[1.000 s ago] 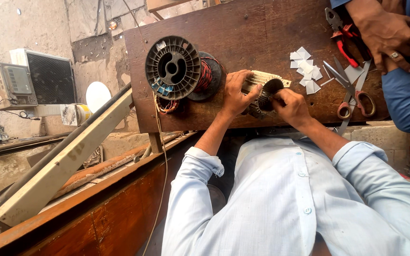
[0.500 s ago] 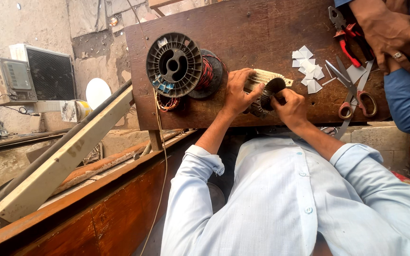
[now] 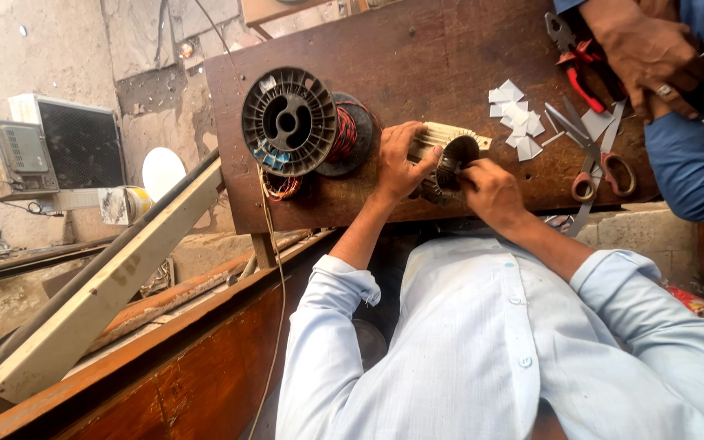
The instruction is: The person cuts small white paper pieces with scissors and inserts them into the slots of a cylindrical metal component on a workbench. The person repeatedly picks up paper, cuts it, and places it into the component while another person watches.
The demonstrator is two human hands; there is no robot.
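My left hand (image 3: 398,160) grips a round slotted metal motor core (image 3: 448,160) with pale paper strips standing out of its slots, held at the near edge of the dark wooden workbench (image 3: 417,57). My right hand (image 3: 490,189) pinches the core's right side, fingers closed at a slot. A large grey plastic spool of red copper wire (image 3: 307,122) lies just left of my left hand, and a strand of wire hangs from it over the bench edge.
White paper scraps (image 3: 517,118), scissors (image 3: 600,159) and red-handled pliers (image 3: 576,57) lie on the bench at right. Another person's hand (image 3: 649,53) and blue sleeve (image 3: 690,163) rest there. A grey box unit (image 3: 50,147) and slanted wooden beams (image 3: 107,285) stand at left.
Both hands stay on the core; my fingers have shifted slightly on it. The view has drifted a little; the other person's hand stays by the pliers.
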